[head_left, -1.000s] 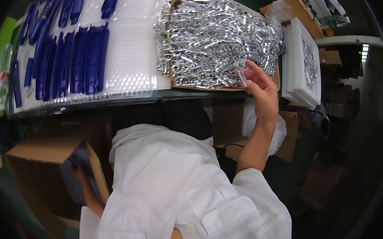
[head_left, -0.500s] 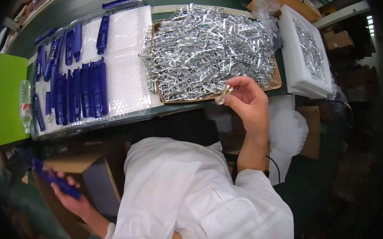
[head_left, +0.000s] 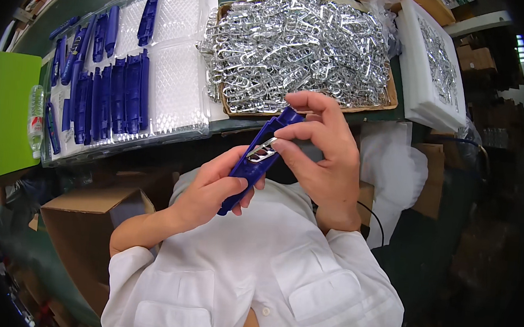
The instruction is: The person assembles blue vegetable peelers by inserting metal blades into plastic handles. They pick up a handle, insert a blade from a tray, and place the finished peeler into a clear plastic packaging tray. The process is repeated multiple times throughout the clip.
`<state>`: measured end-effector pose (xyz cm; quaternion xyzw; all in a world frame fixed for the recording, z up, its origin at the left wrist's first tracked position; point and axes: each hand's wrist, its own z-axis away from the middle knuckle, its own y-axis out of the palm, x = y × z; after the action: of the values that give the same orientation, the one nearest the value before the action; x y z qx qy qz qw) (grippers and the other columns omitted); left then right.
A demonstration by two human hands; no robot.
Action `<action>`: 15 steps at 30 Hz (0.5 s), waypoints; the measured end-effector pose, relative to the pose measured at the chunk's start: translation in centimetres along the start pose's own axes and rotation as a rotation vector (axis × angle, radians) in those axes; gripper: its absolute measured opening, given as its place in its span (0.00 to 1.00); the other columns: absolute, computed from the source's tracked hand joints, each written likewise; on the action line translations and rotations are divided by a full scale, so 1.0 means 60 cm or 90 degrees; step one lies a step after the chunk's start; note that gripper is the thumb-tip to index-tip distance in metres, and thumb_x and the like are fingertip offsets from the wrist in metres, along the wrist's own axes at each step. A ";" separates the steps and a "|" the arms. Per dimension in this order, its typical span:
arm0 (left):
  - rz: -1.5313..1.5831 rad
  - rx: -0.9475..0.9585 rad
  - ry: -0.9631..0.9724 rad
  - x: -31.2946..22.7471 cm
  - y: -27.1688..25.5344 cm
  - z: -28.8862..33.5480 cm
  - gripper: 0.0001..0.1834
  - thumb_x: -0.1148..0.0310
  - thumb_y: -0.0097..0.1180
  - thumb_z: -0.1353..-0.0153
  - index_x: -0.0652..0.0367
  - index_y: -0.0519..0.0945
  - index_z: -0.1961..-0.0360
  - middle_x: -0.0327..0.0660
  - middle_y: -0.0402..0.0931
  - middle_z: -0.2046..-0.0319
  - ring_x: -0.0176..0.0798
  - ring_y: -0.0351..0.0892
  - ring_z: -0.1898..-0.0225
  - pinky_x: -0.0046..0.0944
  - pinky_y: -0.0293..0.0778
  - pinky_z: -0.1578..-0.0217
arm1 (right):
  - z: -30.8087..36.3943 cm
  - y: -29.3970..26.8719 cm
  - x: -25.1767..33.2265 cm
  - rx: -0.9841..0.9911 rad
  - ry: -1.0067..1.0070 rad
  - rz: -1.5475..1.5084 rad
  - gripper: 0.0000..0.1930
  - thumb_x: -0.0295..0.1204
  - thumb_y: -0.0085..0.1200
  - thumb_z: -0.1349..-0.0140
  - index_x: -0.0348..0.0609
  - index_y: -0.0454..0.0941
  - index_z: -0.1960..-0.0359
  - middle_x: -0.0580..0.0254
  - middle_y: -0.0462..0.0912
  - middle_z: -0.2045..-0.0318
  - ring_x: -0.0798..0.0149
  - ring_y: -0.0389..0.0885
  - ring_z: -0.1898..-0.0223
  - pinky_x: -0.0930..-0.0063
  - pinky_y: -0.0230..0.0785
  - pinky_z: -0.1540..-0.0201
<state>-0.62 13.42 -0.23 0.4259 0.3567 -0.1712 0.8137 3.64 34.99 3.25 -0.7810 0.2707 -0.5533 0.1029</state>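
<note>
In front of my chest, my left hand [head_left: 215, 187] is closed round the lower part of a long blue plastic shell [head_left: 248, 176], which tilts up to the right. Between the thumb and fingers of my right hand [head_left: 323, 152] is a small shiny metal clip [head_left: 263, 152], set against the hollow side of the shell. Part of the clip lies inside the shell. The other right fingers curl by the shell's upper end. Just beyond my hands, a heap of similar metal clips [head_left: 300, 51] fills a shallow cardboard box [head_left: 393, 90].
Several blue plastic shells [head_left: 118, 96] lie on a clear textured tray [head_left: 182, 91] at the left. Beside it are a plastic bottle [head_left: 35, 117] and a green board [head_left: 4, 115]. White foam [head_left: 411, 70] holding more clips stands at the right. A cardboard box [head_left: 82, 212] sits low at the left.
My left hand has come up from the lower left, bringing the blue shell to my chest. My right hand has moved slightly down and left, and its clip now meets the shell.
</note>
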 end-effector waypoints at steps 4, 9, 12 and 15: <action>-0.050 -0.041 0.008 0.003 0.001 -0.001 0.29 0.77 0.42 0.34 0.61 0.66 0.30 0.41 0.79 0.58 0.28 0.77 0.69 0.29 0.75 0.73 | 0.001 -0.005 0.009 0.047 -0.028 0.121 0.09 0.20 0.70 0.49 0.38 0.82 0.68 0.48 0.81 0.45 0.46 0.81 0.45 0.60 0.76 0.48; -0.089 -0.057 0.000 0.000 0.000 0.000 0.29 0.77 0.41 0.36 0.64 0.67 0.32 0.44 0.80 0.60 0.30 0.77 0.70 0.30 0.76 0.72 | -0.007 0.007 0.006 0.069 -0.054 0.164 0.08 0.20 0.68 0.49 0.39 0.80 0.71 0.50 0.82 0.46 0.46 0.81 0.47 0.59 0.76 0.50; -0.097 -0.071 0.014 0.003 -0.004 0.000 0.27 0.76 0.41 0.32 0.61 0.70 0.31 0.37 0.82 0.61 0.23 0.75 0.72 0.26 0.73 0.74 | -0.014 0.011 0.002 0.092 -0.077 0.193 0.08 0.21 0.68 0.48 0.39 0.79 0.71 0.51 0.82 0.48 0.46 0.82 0.49 0.58 0.77 0.53; -0.094 -0.072 0.024 0.002 -0.006 -0.001 0.27 0.76 0.40 0.31 0.61 0.71 0.32 0.37 0.82 0.61 0.23 0.75 0.72 0.26 0.73 0.74 | -0.016 0.018 -0.005 0.117 -0.079 0.195 0.08 0.21 0.67 0.48 0.40 0.78 0.71 0.51 0.82 0.48 0.46 0.82 0.50 0.58 0.77 0.55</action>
<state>-0.75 13.30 -0.56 0.3553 0.4111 -0.2022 0.8148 2.37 34.41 2.85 -0.7505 0.3279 -0.5042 0.2738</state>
